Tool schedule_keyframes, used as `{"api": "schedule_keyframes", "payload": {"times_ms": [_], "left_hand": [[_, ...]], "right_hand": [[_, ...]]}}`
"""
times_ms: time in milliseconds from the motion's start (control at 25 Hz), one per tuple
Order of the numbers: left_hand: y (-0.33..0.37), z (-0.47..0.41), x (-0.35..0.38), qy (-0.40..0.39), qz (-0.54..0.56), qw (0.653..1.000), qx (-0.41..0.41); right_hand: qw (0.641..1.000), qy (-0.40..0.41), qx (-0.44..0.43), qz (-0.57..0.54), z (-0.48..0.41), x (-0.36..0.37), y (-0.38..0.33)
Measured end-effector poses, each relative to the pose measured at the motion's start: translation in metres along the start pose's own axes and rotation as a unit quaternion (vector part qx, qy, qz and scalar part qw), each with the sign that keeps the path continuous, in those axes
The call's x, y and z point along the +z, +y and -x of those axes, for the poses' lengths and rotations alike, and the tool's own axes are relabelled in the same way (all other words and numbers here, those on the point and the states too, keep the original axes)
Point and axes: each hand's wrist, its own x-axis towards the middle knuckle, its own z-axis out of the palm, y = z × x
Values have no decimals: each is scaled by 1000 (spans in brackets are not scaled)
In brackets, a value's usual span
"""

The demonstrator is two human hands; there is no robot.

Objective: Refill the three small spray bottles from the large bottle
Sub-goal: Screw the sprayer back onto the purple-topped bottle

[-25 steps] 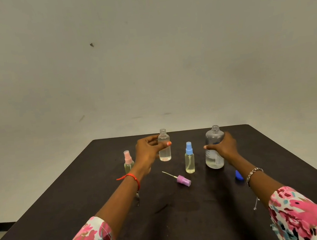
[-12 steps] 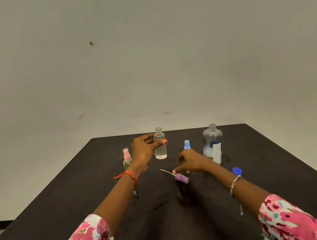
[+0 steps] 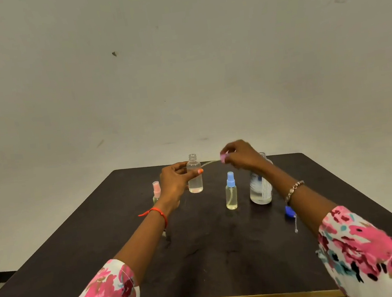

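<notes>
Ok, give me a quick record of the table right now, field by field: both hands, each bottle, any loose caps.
left grip: holds the open small bottle, upright, partly filled
right grip: pinches the purple spray cap, its tube pointing toward the open bottle's neck
blue-capped bottle: standing, capped, untouched
pink-capped bottle: standing, capped, partly behind the left wrist
large bottle: standing, cap off, behind the right forearm
blue cap: lying on the table
</notes>
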Motion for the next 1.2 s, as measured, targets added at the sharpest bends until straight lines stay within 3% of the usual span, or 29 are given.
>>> {"api": "schedule_keyframes", "payload": {"times_ms": [280, 720, 1000, 1200], "left_hand": [[11, 3, 10, 1, -34, 999, 13], [20, 7, 14, -10, -34, 999, 16], [26, 9, 18, -22, -37, 999, 17], [27, 11, 17, -21, -39, 999, 12]], "right_hand": [[994, -7, -110, -12, -9, -56, -67], [982, -61, -139, 108, -10, -68, -88], [934, -164, -202, 245, -16, -41, -84], [917, -194, -222, 269, -15, -30, -83]]}}
